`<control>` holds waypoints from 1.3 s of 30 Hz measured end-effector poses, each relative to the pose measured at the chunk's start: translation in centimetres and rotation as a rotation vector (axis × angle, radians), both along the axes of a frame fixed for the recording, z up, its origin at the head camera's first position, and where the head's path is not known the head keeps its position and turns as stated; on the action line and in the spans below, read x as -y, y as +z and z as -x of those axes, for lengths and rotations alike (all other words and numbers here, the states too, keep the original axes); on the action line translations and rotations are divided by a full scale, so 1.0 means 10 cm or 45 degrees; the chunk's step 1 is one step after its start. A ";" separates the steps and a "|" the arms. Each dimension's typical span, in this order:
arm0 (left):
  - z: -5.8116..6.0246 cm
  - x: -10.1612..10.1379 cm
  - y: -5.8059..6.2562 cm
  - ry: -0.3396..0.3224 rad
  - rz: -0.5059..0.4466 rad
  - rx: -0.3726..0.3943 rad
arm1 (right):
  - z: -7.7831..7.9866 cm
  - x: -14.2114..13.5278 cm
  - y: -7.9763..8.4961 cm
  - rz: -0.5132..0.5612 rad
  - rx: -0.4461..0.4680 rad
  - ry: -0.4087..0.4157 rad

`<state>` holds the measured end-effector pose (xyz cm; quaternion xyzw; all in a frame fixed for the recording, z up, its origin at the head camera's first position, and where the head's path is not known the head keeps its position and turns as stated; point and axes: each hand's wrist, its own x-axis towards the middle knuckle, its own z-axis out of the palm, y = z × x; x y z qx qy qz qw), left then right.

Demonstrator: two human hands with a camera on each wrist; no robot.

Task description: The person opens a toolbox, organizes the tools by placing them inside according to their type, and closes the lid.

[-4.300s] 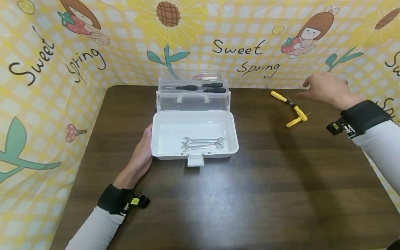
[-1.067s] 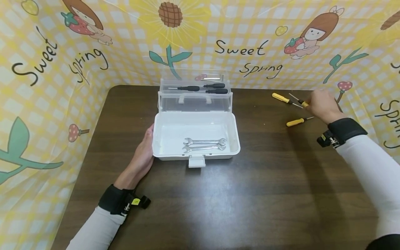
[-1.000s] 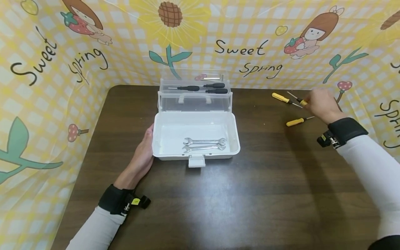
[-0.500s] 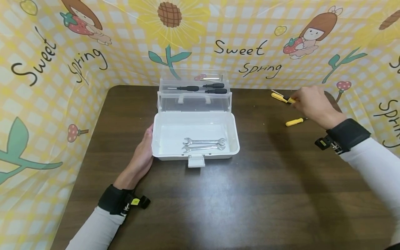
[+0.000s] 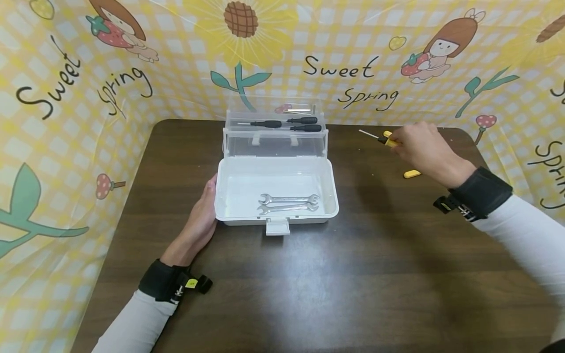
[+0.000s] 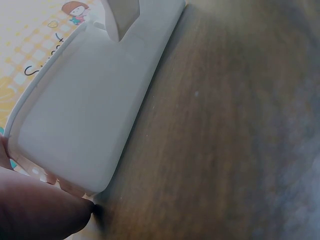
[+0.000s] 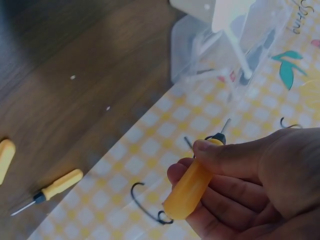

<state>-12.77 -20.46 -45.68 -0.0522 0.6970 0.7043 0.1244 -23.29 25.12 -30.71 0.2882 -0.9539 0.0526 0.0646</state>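
Note:
In the head view my right hand pinches a yellow-handled screwdriver over the far right of the table, its shaft pointing left. The right wrist view shows the screwdriver's handle between thumb and fingers. My left hand lies along the left end of a white toolbox, its thumb against the wall. The toolbox has its clear lid raised; two wrenches lie inside. Two more yellow-handled screwdrivers are on the table: one partly under my right hand's view, another behind it.
Several black-handled screwdrivers and a thin L-shaped metal key rest in the raised clear lid section. A white latch sticks out at the box's front. Yellow checked cloth hangs behind the brown table.
My right hand has picked up one yellow-handled screwdriver from the group of three and carried it left toward the toolbox. The left hand and toolbox have stayed in place.

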 end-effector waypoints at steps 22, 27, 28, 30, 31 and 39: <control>-0.02 0.02 0.02 -0.009 -0.044 -0.008 | -0.20 0.81 0.10 0.039 0.108 0.163; -0.01 0.01 0.03 -0.009 -0.033 0.010 | -0.19 1.07 0.08 0.032 0.103 0.220; -0.01 0.00 0.04 -0.008 -0.030 0.016 | -0.19 1.12 0.08 0.027 0.106 0.232; 0.00 0.00 0.04 -0.009 -0.024 0.024 | -0.17 1.20 0.06 0.009 0.101 0.256; 0.00 0.00 0.04 -0.009 -0.022 0.028 | -0.17 1.24 0.05 0.003 0.101 0.269; 0.00 0.00 0.02 -0.016 -0.026 0.018 | -0.06 1.52 -0.04 -0.044 0.104 0.316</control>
